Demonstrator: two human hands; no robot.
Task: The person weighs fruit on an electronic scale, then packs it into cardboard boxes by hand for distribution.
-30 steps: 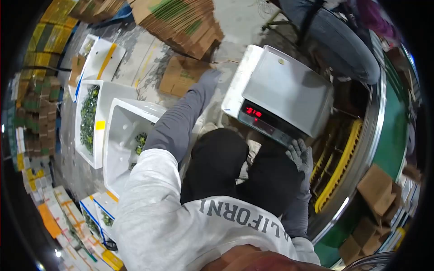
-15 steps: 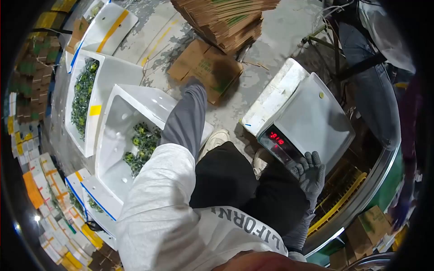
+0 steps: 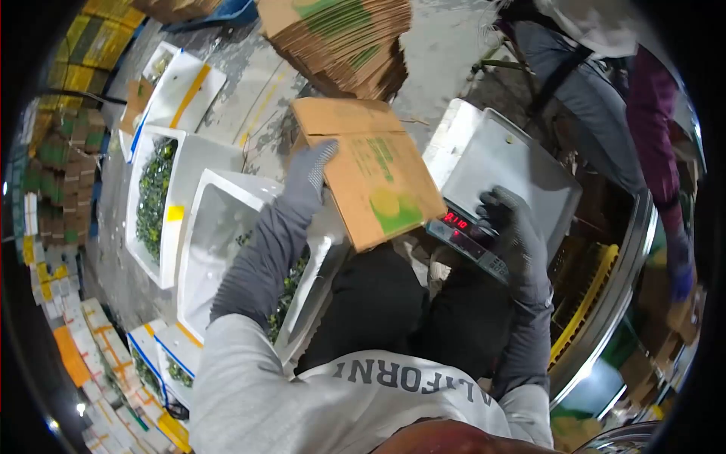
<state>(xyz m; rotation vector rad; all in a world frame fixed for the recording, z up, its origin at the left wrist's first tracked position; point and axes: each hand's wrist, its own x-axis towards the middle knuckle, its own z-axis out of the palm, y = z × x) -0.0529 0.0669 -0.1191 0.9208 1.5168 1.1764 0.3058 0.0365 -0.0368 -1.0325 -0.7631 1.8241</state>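
Note:
My left hand (image 3: 310, 172), in a grey glove, grips the left edge of a folded cardboard box (image 3: 384, 174) printed in green, held up in front of my knees. To its right my gloved right hand (image 3: 505, 216) hangs over the near edge of a digital scale (image 3: 510, 163), fingers curled but apart, with nothing seen in them. Red digits glow on the scale's display (image 3: 458, 222), partly beside the box's corner. Below my left forearm stands a white foam box (image 3: 198, 234) with dark green produce (image 3: 291, 291) in bags, partly hidden by the arm.
A stack of flattened cardboard boxes (image 3: 340, 45) lies ahead. Another foam box (image 3: 175, 250) of greens stands at left. At right are a yellow crate (image 3: 586, 303), a metal rim (image 3: 631, 257) and a person in a purple sleeve (image 3: 652, 113).
My left hand has lifted the folded cardboard box off the floor and brought it nearer, toward the scale. My right hand has moved up from the scale's near edge.

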